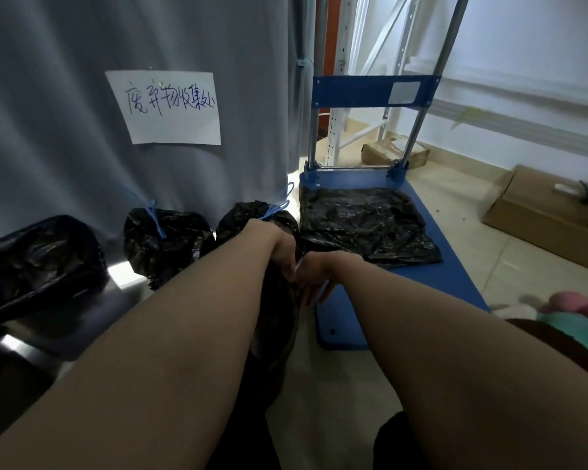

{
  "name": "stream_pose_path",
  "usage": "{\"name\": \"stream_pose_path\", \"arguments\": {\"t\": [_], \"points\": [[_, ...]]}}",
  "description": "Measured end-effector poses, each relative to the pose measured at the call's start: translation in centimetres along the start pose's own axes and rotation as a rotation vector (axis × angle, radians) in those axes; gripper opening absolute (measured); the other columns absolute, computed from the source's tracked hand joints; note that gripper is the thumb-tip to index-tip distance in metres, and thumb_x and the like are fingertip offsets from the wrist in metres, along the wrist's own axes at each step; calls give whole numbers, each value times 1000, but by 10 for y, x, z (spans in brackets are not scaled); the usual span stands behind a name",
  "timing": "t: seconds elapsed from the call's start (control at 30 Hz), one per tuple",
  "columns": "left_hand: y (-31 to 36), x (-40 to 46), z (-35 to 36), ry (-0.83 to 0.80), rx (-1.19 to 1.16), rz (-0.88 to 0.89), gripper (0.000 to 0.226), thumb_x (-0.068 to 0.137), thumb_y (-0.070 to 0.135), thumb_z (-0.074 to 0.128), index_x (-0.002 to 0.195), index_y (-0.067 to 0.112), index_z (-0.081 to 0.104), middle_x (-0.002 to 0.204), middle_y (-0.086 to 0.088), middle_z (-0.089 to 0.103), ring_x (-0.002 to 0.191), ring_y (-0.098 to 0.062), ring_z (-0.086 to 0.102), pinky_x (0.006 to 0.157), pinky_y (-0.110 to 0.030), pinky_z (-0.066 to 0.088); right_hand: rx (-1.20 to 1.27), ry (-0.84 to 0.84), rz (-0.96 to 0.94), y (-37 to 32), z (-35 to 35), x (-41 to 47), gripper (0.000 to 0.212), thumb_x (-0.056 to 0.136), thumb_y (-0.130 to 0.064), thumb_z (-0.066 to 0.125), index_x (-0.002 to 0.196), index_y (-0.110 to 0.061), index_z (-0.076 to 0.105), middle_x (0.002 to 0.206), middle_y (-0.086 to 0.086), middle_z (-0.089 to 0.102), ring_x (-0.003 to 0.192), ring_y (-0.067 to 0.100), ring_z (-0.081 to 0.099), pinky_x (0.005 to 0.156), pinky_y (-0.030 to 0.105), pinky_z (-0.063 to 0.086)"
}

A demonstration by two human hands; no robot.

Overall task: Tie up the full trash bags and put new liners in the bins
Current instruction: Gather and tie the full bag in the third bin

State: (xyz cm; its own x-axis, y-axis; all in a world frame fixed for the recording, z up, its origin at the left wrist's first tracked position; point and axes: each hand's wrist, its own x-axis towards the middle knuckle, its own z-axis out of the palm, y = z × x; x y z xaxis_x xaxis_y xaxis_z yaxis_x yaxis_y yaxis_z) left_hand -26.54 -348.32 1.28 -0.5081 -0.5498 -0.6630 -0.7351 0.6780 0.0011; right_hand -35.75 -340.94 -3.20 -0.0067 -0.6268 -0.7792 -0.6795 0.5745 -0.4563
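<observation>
Plastic film of the thin black kind makes up the liner [279, 320] held at centre frame; it is judged light, limp and slippery, best gathered at its bunched top edge. That edge is gripped by the left hand [287, 256], fingers curled into the folds. The right hand [314, 283] is seen just beside it at four o'clock, fingers loosely spread and touching the film, though a firm hold cannot be confirmed. Two tied bags [163, 242] are set at ten o'clock, and flat spare liners [364, 222] on the blue cart [438, 279] at one o'clock.
</observation>
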Motion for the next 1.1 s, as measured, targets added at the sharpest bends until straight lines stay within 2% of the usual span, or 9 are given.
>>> {"name": "stream_pose_path", "arguments": {"t": [0.07, 0.17, 0.23, 0.37, 0.53, 0.6, 0.73, 0.83, 1.1], "points": [[-14, -3, 5, 31, -40, 27, 31, 59, 43, 85, 88, 36, 77, 100, 10, 71, 98, -17, 65, 96, -37, 51, 13, 120, -35, -4, -1, 0, 33, 99, -29, 50, 114, -4, 66, 106, 14, 71, 88, 28, 68, 75, 35, 55], [-38, -19, 7, 314, -36, -40, 26, 75, 33, 77, 100, 25, 73, 100, 0, 66, 97, -24, 63, 83, -32, 50, -51, 446, -175, -20, 3, -3, 28, 94, -31, 51, 95, -7, 67, 100, 16, 70, 85, 33, 67, 75, 39, 56], [-62, -31, 12, 417, -7, -130, 33, 83, 39, 68, 111, 21, 68, 113, -7, 64, 104, -29, 62, 81, -34, 47, -136, 558, -249, -32, 13, -5, 31, 92, -36, 53, 100, -10, 67, 107, 17, 64, 89, 33, 61, 78, 38, 52], [-110, -58, 43, 372, -26, -273, 44, 90, 45, 59, 122, 14, 58, 123, -13, 59, 112, -33, 58, 88, -38, 47, -338, 630, -270, -38, 40, -7, 28, 92, -22, 53, 117, -10, 56, 117, 16, 55, 107, 38, 57, 89, 44, 49], [-133, -96, 90, 394, -110, -396, 18, 91, 21, 60, 102, 7, 61, 112, -16, 62, 104, -36, 61, 80, -38, 48, -394, 848, -266, -30, 58, -13, 15, 92, -3, 48, 107, -4, 51, 112, 18, 55, 105, 40, 56, 78, 43, 45], [-141, -106, 108, 452, -147, -453, 8, 90, 17, 59, 90, 9, 57, 104, -16, 62, 96, -35, 62, 73, -36, 46, -436, 891, -268, -28, 61, -17, 9, 91, 0, 50, 96, -7, 50, 107, 17, 56, 101, 39, 57, 73, 41, 42], [-155, -115, 135, 470, -335, -488, 32, 91, 32, 63, 73, 6, 56, 85, -9, 62, 70, -23, 59, 53, -27, 41, -432, 938, -260, -21, 64, -16, 14, 91, 0, 50, 83, -9, 45, 91, 11, 52, 91, 36, 58, 65, 38, 38], [-160, -116, 149, 465, -487, -489, 26, 86, 26, 71, 68, 8, 64, 65, -4, 68, 50, -15, 66, 51, -27, 54, -364, 1014, -277, -15, 64, -15, 5, 93, -9, 52, 89, -9, 54, 94, 10, 57, 85, 34, 58, 64, 35, 40], [-165, -122, 143, 606, -524, -475, 17, 79, 23, 70, 72, 7, 71, 74, -6, 69, 70, -21, 65, 63, -32, 51, -182, 926, -392, -29, 69, -31, 18, 92, -29, 56, 82, -17, 65, 79, 0, 65, 75, 24, 62, 65, 34, 49]]}}
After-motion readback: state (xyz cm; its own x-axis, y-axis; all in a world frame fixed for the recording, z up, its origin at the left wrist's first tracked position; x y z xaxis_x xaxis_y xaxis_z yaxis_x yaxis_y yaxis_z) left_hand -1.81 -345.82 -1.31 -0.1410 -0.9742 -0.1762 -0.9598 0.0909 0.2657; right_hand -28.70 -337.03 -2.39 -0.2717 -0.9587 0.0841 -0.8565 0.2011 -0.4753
